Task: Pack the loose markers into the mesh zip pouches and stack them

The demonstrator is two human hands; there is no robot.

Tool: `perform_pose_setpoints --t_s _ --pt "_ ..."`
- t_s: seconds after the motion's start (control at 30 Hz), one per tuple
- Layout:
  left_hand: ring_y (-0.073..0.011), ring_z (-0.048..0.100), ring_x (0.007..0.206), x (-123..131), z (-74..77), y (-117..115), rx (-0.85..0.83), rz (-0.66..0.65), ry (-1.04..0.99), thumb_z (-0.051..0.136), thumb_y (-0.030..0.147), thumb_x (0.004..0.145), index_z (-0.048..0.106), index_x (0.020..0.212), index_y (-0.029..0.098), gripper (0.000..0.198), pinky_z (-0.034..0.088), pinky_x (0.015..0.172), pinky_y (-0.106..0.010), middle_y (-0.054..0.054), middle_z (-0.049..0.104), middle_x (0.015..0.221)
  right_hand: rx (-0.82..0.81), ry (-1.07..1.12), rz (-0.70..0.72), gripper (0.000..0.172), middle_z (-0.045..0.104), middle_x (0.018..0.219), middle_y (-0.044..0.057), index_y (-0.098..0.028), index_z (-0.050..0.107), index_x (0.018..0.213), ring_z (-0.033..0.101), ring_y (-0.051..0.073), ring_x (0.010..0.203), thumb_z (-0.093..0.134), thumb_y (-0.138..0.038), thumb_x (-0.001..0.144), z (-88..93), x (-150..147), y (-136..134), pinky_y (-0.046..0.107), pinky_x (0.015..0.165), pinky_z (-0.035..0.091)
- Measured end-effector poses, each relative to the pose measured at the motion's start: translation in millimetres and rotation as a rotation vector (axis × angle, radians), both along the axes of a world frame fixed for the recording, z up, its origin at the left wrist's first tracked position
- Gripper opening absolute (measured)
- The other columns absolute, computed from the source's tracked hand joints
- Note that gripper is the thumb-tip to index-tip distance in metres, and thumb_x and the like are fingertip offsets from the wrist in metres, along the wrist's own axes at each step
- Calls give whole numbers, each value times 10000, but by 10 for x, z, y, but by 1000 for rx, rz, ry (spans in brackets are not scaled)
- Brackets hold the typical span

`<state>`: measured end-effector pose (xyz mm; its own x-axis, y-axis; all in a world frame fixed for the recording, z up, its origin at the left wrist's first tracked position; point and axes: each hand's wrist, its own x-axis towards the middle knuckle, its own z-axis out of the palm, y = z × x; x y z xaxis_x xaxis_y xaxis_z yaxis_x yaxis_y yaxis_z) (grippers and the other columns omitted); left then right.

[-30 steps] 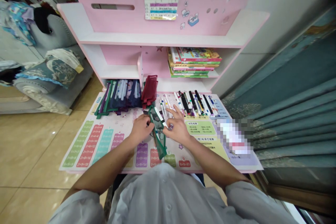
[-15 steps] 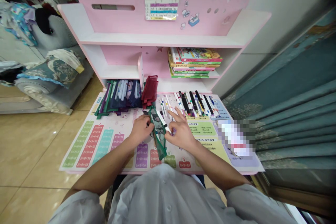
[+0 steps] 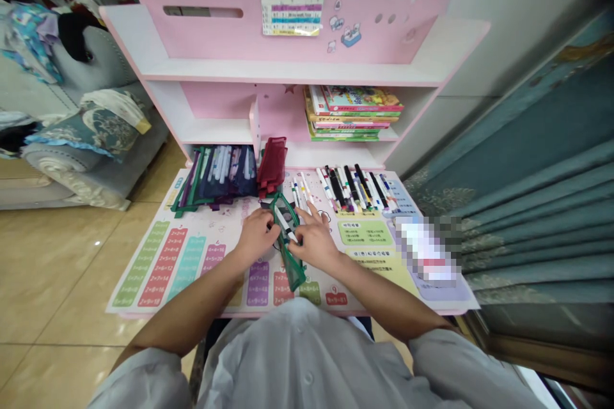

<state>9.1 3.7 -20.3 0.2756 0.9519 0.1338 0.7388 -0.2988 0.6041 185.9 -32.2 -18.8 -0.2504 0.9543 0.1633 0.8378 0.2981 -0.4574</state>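
Note:
A green mesh zip pouch (image 3: 295, 276) lies lengthwise on the desk in front of me, its mouth spread. My left hand (image 3: 258, 234) pinches the pouch's left edge, fingers curled. A white marker with a black band (image 3: 283, 222) lies slanted within the pouch's opening, and my right hand (image 3: 315, 241) grips its near end between thumb and forefinger. The other right fingers stretch out past the pouch's right edge. Just beyond, a few slim white pens (image 3: 301, 190) lie side by side. Dark red mesh pouches (image 3: 272, 166) are piled behind the green one.
Filled mesh pouches (image 3: 223, 172) with pens are stacked at the back left. Black and white markers (image 3: 357, 188) lie in a row at the back right. A blurred-out phone-like object (image 3: 426, 252) rests on the right. Books (image 3: 355, 114) occupy the shelf above.
My right hand has moved left with the white marker, bringing it from the pouch's right edge into its opening. My left hand stays at the pouch's left edge.

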Motion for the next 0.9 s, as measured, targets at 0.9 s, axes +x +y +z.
perform_pose_setpoints --t_s 0.9 --pt "-253 508 1283 -21 -98 31 -78 -2 -70 519 197 809 591 616 211 206 394 1108 -477 -87 678 1186 189 -94 -518 178 442 1473 181 -141 738 802 150 448 1463 638 -288 807 -347 726 747 698 1089 227"
